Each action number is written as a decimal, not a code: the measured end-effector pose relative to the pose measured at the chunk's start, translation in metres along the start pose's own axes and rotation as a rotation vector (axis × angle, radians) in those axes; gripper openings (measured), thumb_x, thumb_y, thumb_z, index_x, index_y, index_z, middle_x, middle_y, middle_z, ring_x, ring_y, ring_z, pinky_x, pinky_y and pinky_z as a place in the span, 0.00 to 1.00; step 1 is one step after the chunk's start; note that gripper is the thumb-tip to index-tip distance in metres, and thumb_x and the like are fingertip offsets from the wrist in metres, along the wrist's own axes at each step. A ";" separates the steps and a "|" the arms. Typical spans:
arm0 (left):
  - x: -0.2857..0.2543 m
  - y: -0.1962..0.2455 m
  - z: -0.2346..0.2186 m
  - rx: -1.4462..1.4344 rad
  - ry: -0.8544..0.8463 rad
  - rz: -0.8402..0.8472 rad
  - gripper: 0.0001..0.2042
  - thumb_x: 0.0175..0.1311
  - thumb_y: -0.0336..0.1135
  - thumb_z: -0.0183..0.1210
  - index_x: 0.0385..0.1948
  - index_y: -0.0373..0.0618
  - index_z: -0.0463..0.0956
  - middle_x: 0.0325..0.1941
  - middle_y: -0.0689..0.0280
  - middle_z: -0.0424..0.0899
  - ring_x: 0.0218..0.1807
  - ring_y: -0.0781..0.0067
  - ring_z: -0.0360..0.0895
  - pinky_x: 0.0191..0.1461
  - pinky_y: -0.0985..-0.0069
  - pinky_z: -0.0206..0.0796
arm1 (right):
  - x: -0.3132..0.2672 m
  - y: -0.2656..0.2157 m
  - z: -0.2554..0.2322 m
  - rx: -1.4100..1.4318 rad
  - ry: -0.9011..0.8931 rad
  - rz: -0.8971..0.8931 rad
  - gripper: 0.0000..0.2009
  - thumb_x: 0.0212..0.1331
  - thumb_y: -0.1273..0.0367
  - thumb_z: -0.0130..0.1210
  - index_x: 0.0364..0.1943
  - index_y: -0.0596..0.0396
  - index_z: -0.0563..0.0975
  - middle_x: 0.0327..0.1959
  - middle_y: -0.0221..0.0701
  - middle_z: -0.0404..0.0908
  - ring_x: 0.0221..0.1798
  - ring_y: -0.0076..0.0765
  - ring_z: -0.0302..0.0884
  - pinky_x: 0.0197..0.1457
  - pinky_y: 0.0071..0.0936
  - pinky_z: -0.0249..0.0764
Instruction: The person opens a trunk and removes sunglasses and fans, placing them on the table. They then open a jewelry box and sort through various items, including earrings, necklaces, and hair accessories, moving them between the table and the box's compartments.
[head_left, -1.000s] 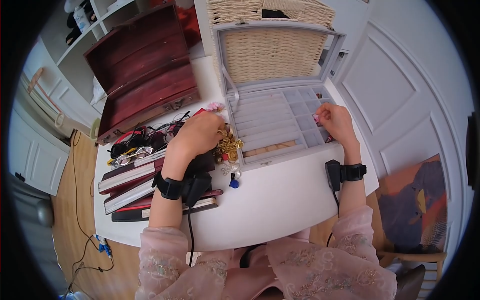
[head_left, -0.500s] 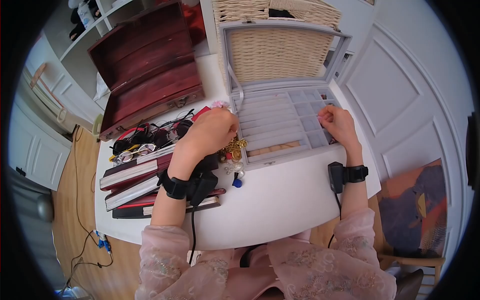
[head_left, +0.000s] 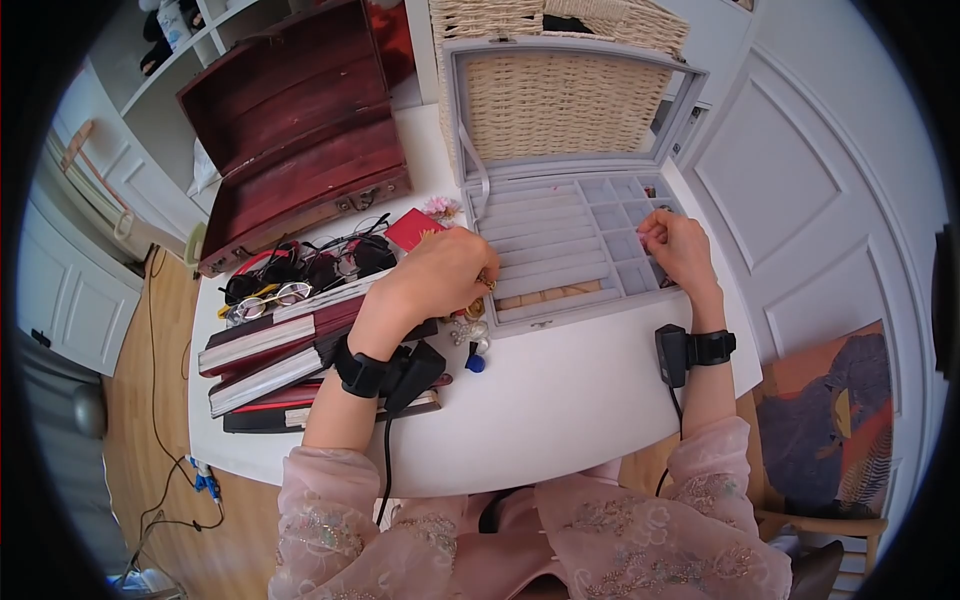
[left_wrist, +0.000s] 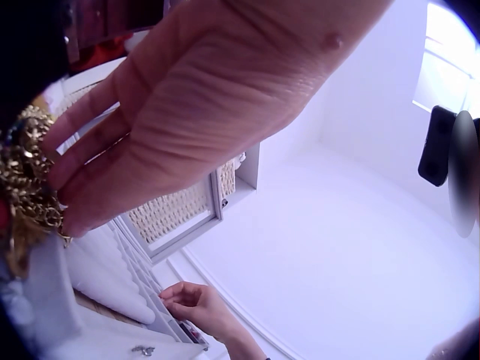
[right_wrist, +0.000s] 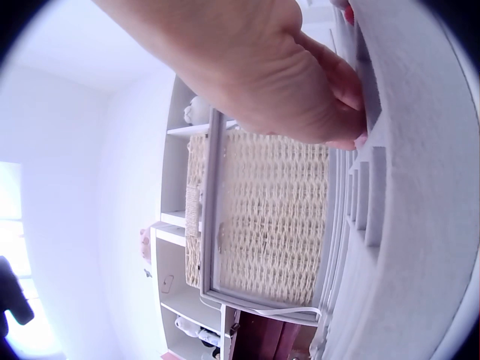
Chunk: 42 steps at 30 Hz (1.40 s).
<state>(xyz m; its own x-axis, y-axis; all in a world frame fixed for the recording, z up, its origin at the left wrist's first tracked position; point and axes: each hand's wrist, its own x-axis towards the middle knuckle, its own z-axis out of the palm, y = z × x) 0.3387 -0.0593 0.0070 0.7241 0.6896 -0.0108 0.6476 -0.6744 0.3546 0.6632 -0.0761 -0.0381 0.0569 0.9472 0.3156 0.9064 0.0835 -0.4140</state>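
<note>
The left hand (head_left: 440, 280) is at the left front of a grey jewelry box (head_left: 560, 316), its fingers bent around gold jewelry (head_left: 489, 285). Tangled gold chains (left_wrist: 31, 165) lie against the fingertips of the left hand (left_wrist: 172, 120) in the left wrist view; its thumb is hidden. Over the small compartments on the box's right side, the right hand (head_left: 680, 250) pinches a small pink piece (head_left: 643, 239). In the right wrist view, the fingertips of the right hand (right_wrist: 285, 82) reach down into a compartment, mostly hiding the piece.
Left of the box lie stacked books (head_left: 270, 350), glasses (head_left: 292, 293) and a red card (head_left: 412, 229). An open dark-red case (head_left: 300, 200) stands behind them. Pearly pieces and a blue item (head_left: 475, 364) lie near the front. A wicker basket (head_left: 550, 110) stands behind the raised lid.
The left hand has moved right and slightly toward the body, uncovering the red card. The right hand has stayed at the compartments with the pink piece. The head view has shifted slightly.
</note>
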 end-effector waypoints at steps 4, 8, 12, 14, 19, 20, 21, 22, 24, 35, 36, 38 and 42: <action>0.000 0.000 0.000 -0.010 -0.022 -0.033 0.06 0.48 0.28 0.60 0.28 0.38 0.81 0.29 0.56 0.82 0.38 0.56 0.79 0.45 0.67 0.69 | -0.001 0.000 0.001 -0.023 0.074 0.007 0.04 0.45 0.74 0.58 0.27 0.54 0.80 0.22 0.32 0.81 0.29 0.34 0.80 0.34 0.29 0.73; -0.001 0.003 -0.001 0.030 -0.033 -0.038 0.06 0.48 0.28 0.60 0.29 0.39 0.81 0.30 0.57 0.82 0.37 0.56 0.79 0.45 0.67 0.69 | -0.002 -0.007 -0.003 -0.070 0.111 0.086 0.04 0.45 0.74 0.58 0.28 0.53 0.80 0.24 0.33 0.82 0.31 0.35 0.81 0.35 0.30 0.73; -0.001 -0.005 0.008 0.044 0.078 0.059 0.07 0.48 0.28 0.60 0.30 0.39 0.81 0.28 0.57 0.82 0.37 0.56 0.78 0.45 0.67 0.69 | -0.001 -0.002 0.000 -0.064 0.137 0.071 0.05 0.44 0.76 0.55 0.27 0.54 0.80 0.22 0.30 0.81 0.26 0.29 0.78 0.31 0.25 0.72; -0.001 -0.007 0.008 0.068 0.081 0.099 0.07 0.48 0.29 0.60 0.30 0.39 0.81 0.28 0.57 0.82 0.36 0.56 0.78 0.44 0.67 0.69 | -0.001 -0.002 0.000 -0.036 0.146 0.049 0.05 0.44 0.75 0.56 0.27 0.54 0.80 0.21 0.30 0.80 0.26 0.29 0.78 0.31 0.25 0.72; -0.001 -0.003 0.001 0.014 -0.025 0.046 0.05 0.48 0.29 0.59 0.26 0.38 0.79 0.26 0.57 0.81 0.34 0.56 0.78 0.41 0.67 0.69 | -0.001 -0.007 -0.003 -0.061 0.122 0.084 0.04 0.46 0.73 0.58 0.28 0.53 0.80 0.24 0.32 0.82 0.30 0.35 0.81 0.34 0.30 0.73; 0.000 -0.003 0.001 0.014 -0.025 0.046 0.05 0.48 0.29 0.59 0.26 0.38 0.79 0.26 0.57 0.81 0.34 0.56 0.78 0.41 0.67 0.69 | -0.002 -0.008 -0.003 -0.097 0.130 0.087 0.03 0.46 0.73 0.58 0.28 0.53 0.80 0.24 0.32 0.82 0.29 0.36 0.80 0.34 0.30 0.73; 0.000 -0.003 0.000 0.016 -0.036 0.026 0.04 0.48 0.28 0.58 0.25 0.38 0.79 0.26 0.57 0.81 0.34 0.56 0.78 0.41 0.67 0.68 | -0.002 -0.008 -0.004 -0.097 0.130 0.087 0.03 0.46 0.73 0.58 0.28 0.53 0.80 0.24 0.32 0.82 0.29 0.36 0.80 0.34 0.30 0.73; 0.000 -0.003 0.000 0.018 -0.047 0.007 0.04 0.47 0.27 0.58 0.23 0.38 0.78 0.25 0.57 0.81 0.34 0.56 0.78 0.40 0.67 0.68 | -0.002 -0.009 -0.004 -0.084 0.132 0.094 0.03 0.47 0.73 0.58 0.28 0.53 0.80 0.24 0.32 0.82 0.29 0.36 0.80 0.33 0.30 0.73; 0.000 -0.005 0.001 0.048 -0.043 0.017 0.04 0.47 0.27 0.57 0.23 0.38 0.79 0.25 0.57 0.81 0.34 0.55 0.78 0.40 0.67 0.68 | -0.002 -0.010 -0.004 -0.071 0.134 0.101 0.03 0.47 0.73 0.58 0.28 0.52 0.80 0.24 0.32 0.82 0.30 0.36 0.80 0.33 0.31 0.72; -0.003 -0.004 -0.002 0.082 -0.122 -0.015 0.04 0.45 0.28 0.58 0.22 0.38 0.79 0.24 0.56 0.80 0.34 0.55 0.78 0.39 0.66 0.69 | 0.001 -0.012 -0.002 0.092 0.231 0.035 0.03 0.50 0.72 0.59 0.29 0.55 0.79 0.22 0.31 0.81 0.27 0.29 0.79 0.33 0.25 0.72; -0.002 -0.004 -0.002 0.053 -0.112 -0.023 0.05 0.47 0.29 0.59 0.23 0.38 0.79 0.24 0.55 0.80 0.34 0.55 0.78 0.39 0.66 0.69 | 0.001 -0.012 -0.001 0.092 0.232 0.034 0.03 0.50 0.72 0.59 0.29 0.55 0.79 0.22 0.31 0.81 0.27 0.29 0.79 0.33 0.25 0.72; -0.001 -0.004 -0.001 0.024 -0.101 -0.030 0.05 0.49 0.29 0.59 0.24 0.37 0.79 0.24 0.55 0.80 0.33 0.55 0.78 0.38 0.66 0.69 | 0.003 -0.015 0.000 0.334 0.216 -0.009 0.03 0.50 0.75 0.58 0.30 0.58 0.79 0.23 0.31 0.81 0.29 0.26 0.79 0.35 0.22 0.73; 0.000 0.001 -0.002 -0.013 0.029 0.009 0.06 0.53 0.30 0.59 0.26 0.36 0.77 0.26 0.54 0.80 0.33 0.55 0.78 0.39 0.66 0.69 | 0.004 -0.020 0.005 0.571 0.089 0.008 0.03 0.51 0.77 0.58 0.31 0.59 0.79 0.26 0.30 0.82 0.30 0.21 0.78 0.36 0.19 0.73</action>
<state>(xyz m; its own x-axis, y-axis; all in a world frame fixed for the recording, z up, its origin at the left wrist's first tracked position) 0.3383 -0.0595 0.0092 0.7228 0.6908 0.0198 0.6374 -0.6775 0.3670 0.6429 -0.0722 -0.0328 0.1201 0.9208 0.3712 0.5376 0.2540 -0.8040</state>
